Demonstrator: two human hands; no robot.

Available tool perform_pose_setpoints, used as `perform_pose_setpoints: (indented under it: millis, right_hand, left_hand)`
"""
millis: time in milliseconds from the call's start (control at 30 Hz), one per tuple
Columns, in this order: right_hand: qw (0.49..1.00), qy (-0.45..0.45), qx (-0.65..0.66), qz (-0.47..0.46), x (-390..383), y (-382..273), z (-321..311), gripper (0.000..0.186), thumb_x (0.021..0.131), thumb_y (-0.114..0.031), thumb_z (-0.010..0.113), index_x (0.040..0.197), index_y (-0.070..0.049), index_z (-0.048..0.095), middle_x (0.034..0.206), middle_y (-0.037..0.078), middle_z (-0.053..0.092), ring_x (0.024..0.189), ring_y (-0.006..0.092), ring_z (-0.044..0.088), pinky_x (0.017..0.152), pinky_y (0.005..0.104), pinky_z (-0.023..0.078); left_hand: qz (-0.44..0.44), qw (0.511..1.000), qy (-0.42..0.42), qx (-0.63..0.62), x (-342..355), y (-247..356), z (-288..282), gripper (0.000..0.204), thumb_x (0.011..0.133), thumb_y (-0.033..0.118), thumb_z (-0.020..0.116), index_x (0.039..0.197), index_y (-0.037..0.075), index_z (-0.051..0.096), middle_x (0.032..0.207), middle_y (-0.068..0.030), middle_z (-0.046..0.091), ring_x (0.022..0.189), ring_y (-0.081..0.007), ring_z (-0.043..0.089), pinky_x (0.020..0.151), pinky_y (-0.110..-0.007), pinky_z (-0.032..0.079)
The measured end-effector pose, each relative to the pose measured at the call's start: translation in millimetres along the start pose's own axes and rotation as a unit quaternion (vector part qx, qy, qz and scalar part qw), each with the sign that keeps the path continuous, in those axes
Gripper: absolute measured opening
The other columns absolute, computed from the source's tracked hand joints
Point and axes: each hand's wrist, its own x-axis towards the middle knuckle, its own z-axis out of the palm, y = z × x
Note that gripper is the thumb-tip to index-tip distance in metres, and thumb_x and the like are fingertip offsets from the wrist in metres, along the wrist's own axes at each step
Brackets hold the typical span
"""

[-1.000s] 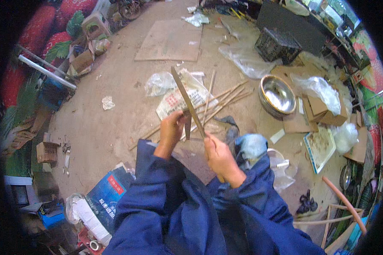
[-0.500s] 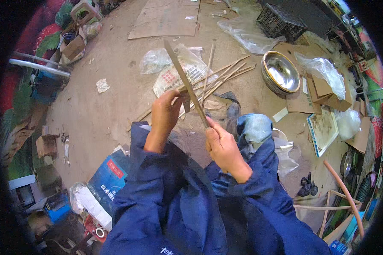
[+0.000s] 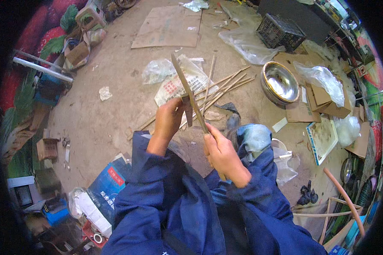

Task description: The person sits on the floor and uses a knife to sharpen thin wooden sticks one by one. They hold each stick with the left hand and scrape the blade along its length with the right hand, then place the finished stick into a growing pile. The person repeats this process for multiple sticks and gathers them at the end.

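My right hand [image 3: 220, 154] grips the lower end of a long, flat, blade-like strip [image 3: 184, 83] that points up and to the left over the ground. Gripping a short dark piece [image 3: 188, 111], my left hand [image 3: 168, 121] presses it against the strip's middle. Both hands are held out in front of my blue sleeves [image 3: 157, 178]. Whether the long strip is a knife or split bamboo is not clear.
Thin bamboo sticks [image 3: 225, 83] lie fanned on the dirt floor beside a printed sack [image 3: 174, 87]. A steel bowl [image 3: 280, 81], black crate [image 3: 281, 30] and cardboard boxes [image 3: 323, 100] stand to the right, a cardboard sheet [image 3: 169, 26] ahead, a blue bag [image 3: 108, 186] at my left.
Both hands keep their hold on the strip and the short piece. The strip rose a little in the picture, then dropped back slightly; its tilt is nearly the same.
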Motion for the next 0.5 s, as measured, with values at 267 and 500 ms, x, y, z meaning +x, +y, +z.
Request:
perform_pose_setpoints:
  millis: [267,500]
  right_hand:
    - [0.995,0.014,-0.058,-0.082,35,28,16,0.045,0.103,-0.026,0.05,0.139,0.0,0.051,0.073,0.012,0.057,0.065,0.0219,0.055,0.061,0.0368,0.046]
    - [1.0,-0.01,0.016,-0.025,-13,22,21,0.048,0.106,-0.025,0.045,0.146,0.0,0.043,0.064,0.0,0.05,0.052,0.0089,0.046,0.049,0.0276,0.04]
  left_hand:
    - [-0.068,0.997,0.008,-0.023,-3,-16,11,0.017,0.088,0.01,0.069,0.104,0.002,0.07,0.095,-0.0209,0.07,0.091,-0.0361,0.07,0.074,-0.041,0.054]
    - [0.039,0.996,0.062,-0.041,-11,-18,-3,0.016,0.089,0.013,0.069,0.102,0.004,0.07,0.094,-0.0195,0.07,0.086,-0.0382,0.069,0.071,-0.042,0.054]
